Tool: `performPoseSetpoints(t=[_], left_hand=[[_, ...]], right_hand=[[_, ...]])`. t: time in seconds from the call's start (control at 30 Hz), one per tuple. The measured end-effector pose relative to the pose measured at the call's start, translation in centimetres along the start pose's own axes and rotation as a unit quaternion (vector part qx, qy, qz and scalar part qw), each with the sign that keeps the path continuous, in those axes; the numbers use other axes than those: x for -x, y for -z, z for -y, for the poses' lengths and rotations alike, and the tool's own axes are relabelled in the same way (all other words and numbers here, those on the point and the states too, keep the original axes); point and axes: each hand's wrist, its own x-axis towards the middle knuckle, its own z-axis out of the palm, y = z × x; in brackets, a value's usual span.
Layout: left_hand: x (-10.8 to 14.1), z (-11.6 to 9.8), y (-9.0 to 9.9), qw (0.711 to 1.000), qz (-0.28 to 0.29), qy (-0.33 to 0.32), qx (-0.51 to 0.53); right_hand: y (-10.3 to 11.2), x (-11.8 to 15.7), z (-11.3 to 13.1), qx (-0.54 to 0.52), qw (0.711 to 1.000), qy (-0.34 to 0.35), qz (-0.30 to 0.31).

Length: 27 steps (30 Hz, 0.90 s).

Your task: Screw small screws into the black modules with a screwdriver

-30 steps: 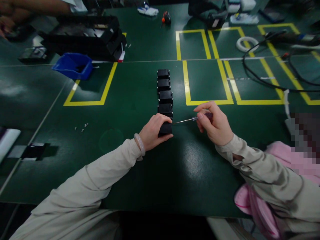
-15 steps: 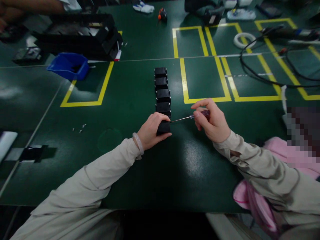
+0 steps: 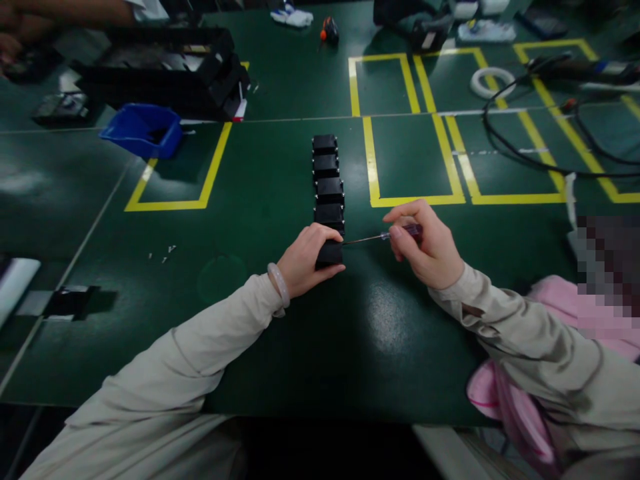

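Observation:
My left hand (image 3: 305,261) grips the nearest black block (image 3: 330,254) between thumb and fingers, holding it on the green table (image 3: 300,353). Beyond it, several like black blocks (image 3: 329,190) stand in a row leading away from me, with small shiny screws along their sides. A screwdriver (image 3: 384,235) with a dark purplish handle is pinched in my right hand (image 3: 425,241). Its thin shaft points left, and the tip meets the right side of the held block. The exact contact spot is too small to make out.
Loose screws (image 3: 170,252) lie to the left. A blue bin (image 3: 145,130) stands by stacked black trays (image 3: 165,73), near another person's arm (image 3: 65,12). Yellow tape outlines (image 3: 375,160) mark the table; a black cable (image 3: 505,147) and white ring (image 3: 493,83) lie right. Pink cloth (image 3: 520,413) hangs at the edge.
The whole view has shifted slightly, so everything appears a little further right. Both hands keep their grips, and the screwdriver tip stays at the block's right side.

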Motion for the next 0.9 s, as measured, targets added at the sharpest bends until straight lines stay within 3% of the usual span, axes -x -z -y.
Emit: performPoseSetpoints(t=[0.9], left_hand=[[0.03, 0.12, -0.06, 1.0, -0.001, 0.001, 0.0]], right_hand=[[0.21, -0.18, -0.37, -0.008, 1.0, -0.016, 0.009]])
